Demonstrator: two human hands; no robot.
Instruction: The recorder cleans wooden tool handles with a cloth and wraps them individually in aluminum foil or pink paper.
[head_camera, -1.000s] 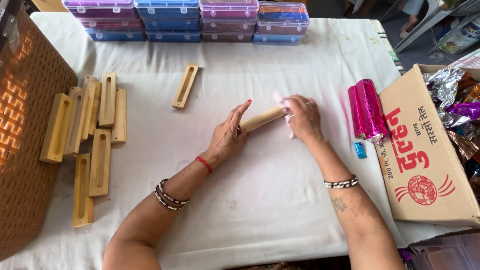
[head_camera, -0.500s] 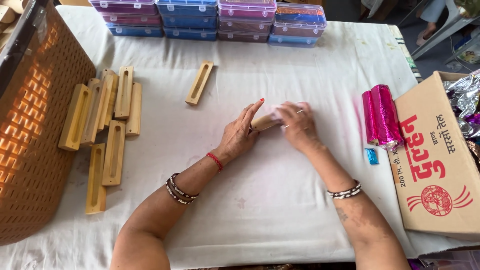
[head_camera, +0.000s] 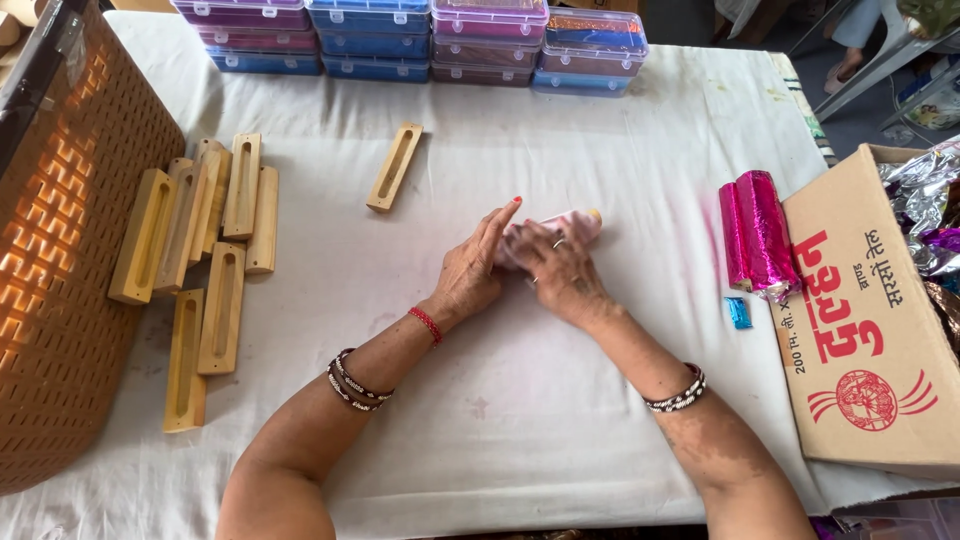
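A white cloth-covered table (head_camera: 560, 420) is carrying a brown woven basket (head_camera: 70, 260) at the left and an open cardboard box (head_camera: 860, 330) at the right. Stacked plastic cases (head_camera: 420, 40) are lining the far edge. Slotted wooden blocks (head_camera: 200, 250) are lying near the basket. At centre, the left hand (head_camera: 475, 270) and right hand (head_camera: 560, 270) are pressing together around a pale pink wrapped block (head_camera: 560, 228), both closed on it. Pink foil rolls (head_camera: 758, 240) are lying beside the box.
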